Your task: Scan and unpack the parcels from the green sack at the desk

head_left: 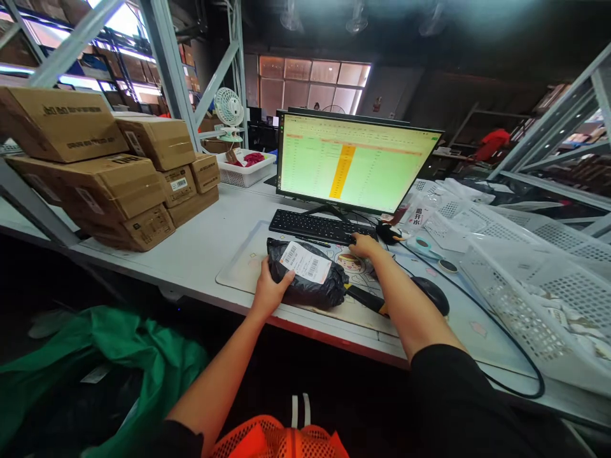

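My left hand (272, 285) is closed on the near left end of a black plastic-wrapped parcel (315, 296), thumb on top. A white shipping label (305, 262) with barcodes faces up on the parcel. The parcel rests on a patterned desk mat (243, 270). At the right end of a black keyboard (315, 226), my right hand (365, 245) has its fingertips on the keys and holds nothing. Beside the parcel lies a black and yellow handled tool (365, 298), partly hidden by the parcel and my right forearm. A dark computer mouse (431, 294) sits right of that forearm.
A monitor (353, 162) showing a spreadsheet stands behind the keyboard. Cardboard boxes (105, 184) are stacked at left, near a white basket (245, 170) and a fan (228, 107). White plastic baskets (534, 318) and a black cable (496, 343) lie right. A green sack (157, 350) is below left.
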`<control>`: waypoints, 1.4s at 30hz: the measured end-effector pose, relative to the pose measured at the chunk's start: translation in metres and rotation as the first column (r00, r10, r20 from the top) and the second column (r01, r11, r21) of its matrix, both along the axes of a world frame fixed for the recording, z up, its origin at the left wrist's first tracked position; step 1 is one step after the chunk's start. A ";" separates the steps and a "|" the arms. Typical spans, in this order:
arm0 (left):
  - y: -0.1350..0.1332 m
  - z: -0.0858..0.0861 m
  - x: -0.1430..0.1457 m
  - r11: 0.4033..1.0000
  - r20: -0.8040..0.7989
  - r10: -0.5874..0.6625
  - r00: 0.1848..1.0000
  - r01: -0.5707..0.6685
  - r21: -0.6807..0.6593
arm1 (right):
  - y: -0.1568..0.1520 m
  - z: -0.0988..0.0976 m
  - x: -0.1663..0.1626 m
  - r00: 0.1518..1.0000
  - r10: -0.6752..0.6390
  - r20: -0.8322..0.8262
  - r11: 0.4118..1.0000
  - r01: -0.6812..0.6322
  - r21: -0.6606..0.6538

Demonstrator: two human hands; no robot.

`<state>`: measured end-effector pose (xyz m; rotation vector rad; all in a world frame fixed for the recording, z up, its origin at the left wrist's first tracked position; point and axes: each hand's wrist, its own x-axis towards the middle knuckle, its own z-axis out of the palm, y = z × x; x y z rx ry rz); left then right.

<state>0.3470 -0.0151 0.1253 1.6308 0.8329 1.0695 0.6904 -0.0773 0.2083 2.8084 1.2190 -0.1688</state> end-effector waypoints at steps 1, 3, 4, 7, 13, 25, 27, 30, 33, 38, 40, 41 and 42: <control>0.000 0.000 0.000 1.000 0.002 0.001 1.000 -0.001 0.005 | 0.001 0.001 -0.001 1.000 0.000 -0.010 1.000 0.000 -0.002; 0.000 -0.001 0.000 1.000 0.004 0.001 1.000 -0.001 0.013 | 0.004 0.003 -0.004 1.000 -0.003 -0.029 1.000 0.003 -0.007; 0.000 -0.001 0.000 1.000 0.005 0.000 1.000 0.000 0.012 | 0.004 0.004 -0.006 0.999 -0.005 -0.037 1.000 0.004 -0.006; 0.002 -0.005 0.002 1.000 0.042 0.004 0.999 -0.005 0.013 | 0.001 0.009 -0.022 0.999 -0.002 -0.039 1.000 0.002 0.015; 0.010 -0.010 -0.015 0.925 0.270 0.205 0.941 -0.276 0.260 | -0.063 0.005 -0.076 0.979 0.192 -0.063 0.979 -0.187 0.083; 0.054 0.023 -0.133 0.613 -0.569 -0.049 0.821 0.474 0.632 | -0.165 -0.041 -0.095 0.935 0.354 0.028 0.898 -0.349 0.269; 0.070 0.028 -0.154 0.704 -0.538 0.088 0.838 0.330 0.628 | -0.159 -0.034 -0.092 0.934 0.355 0.032 0.874 -0.344 0.344; 0.080 0.035 -0.171 0.835 -0.414 0.254 0.874 0.018 0.551 | -0.140 -0.010 -0.096 0.937 0.349 0.008 0.829 -0.312 0.464; 0.070 0.034 -0.159 0.901 -0.307 0.329 0.893 -0.199 0.386 | -0.103 0.023 -0.120 0.916 0.395 -0.068 0.786 -0.298 0.542; 0.053 0.014 -0.124 0.965 -0.436 0.190 0.880 -0.085 0.249 | -0.034 0.069 -0.188 0.767 0.634 -0.099 0.668 -0.478 0.571; 0.054 0.006 -0.119 0.976 -0.459 0.120 0.881 -0.020 0.217 | -0.010 0.078 -0.212 0.696 0.714 -0.074 0.631 -0.594 0.498; 0.055 0.003 -0.118 0.978 -0.473 0.086 0.877 0.015 0.206 | 0.001 0.079 -0.222 0.672 0.738 -0.063 0.621 -0.640 0.451; 0.056 0.002 -0.118 0.979 -0.490 0.053 0.870 0.050 0.196 | 0.012 0.080 -0.230 0.659 0.750 -0.055 0.621 -0.673 0.402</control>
